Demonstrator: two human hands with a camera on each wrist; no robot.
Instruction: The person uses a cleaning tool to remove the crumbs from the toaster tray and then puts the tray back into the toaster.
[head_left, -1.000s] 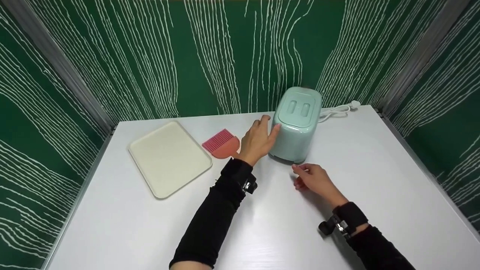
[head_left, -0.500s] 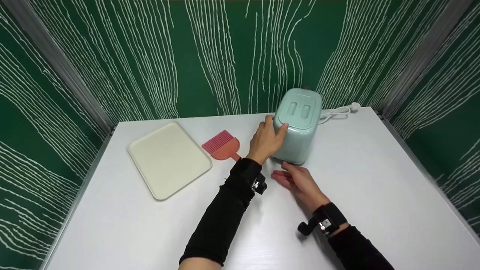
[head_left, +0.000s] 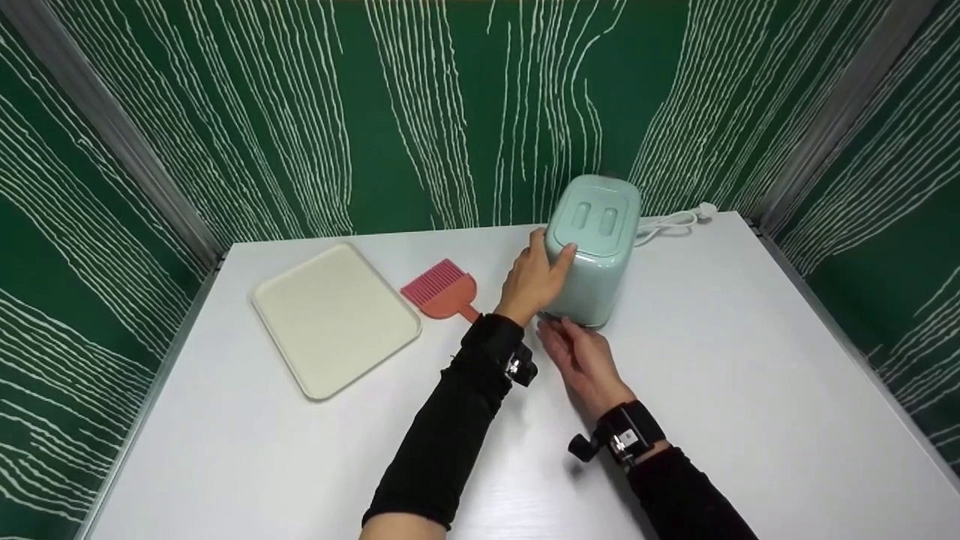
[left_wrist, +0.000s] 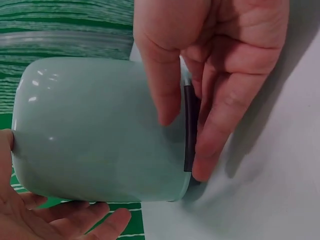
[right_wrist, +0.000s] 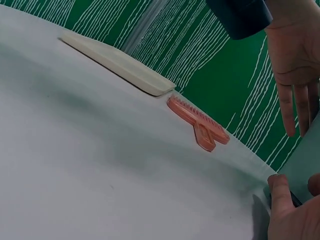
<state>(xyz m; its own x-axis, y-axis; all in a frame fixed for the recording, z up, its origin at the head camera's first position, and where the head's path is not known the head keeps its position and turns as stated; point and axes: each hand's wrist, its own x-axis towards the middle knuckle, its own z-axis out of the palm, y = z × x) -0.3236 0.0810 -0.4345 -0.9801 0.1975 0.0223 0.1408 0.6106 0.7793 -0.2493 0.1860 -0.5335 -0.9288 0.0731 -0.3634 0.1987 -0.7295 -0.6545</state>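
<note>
A mint-green toaster (head_left: 592,289) with a lidded top stands at the back right of the white table. My left hand (head_left: 534,281) rests against its left side, thumb on the upper front edge. In the left wrist view that hand's fingers (left_wrist: 107,222) lie fairly straight along the side wall. My right hand (head_left: 589,360) is low at the toaster's front, pinching the bottom edge. Its thumb lies on the front wall while the other fingers reach the underside by a black strip (left_wrist: 190,130). Part of the underside is hidden by those fingers.
To the left lies a cream tray (head_left: 337,322). Between tray and toaster is a coral-pink brush (head_left: 448,296), its handle partly behind my left wrist. A white cord with a plug (head_left: 705,211) lies behind the toaster on the right. Green walls with white lines enclose the table.
My left hand has shifted right, its thumb coming onto the toaster's upper edge. My right hand has moved left and up to the toaster's base and taken hold of the bottom edge.
</note>
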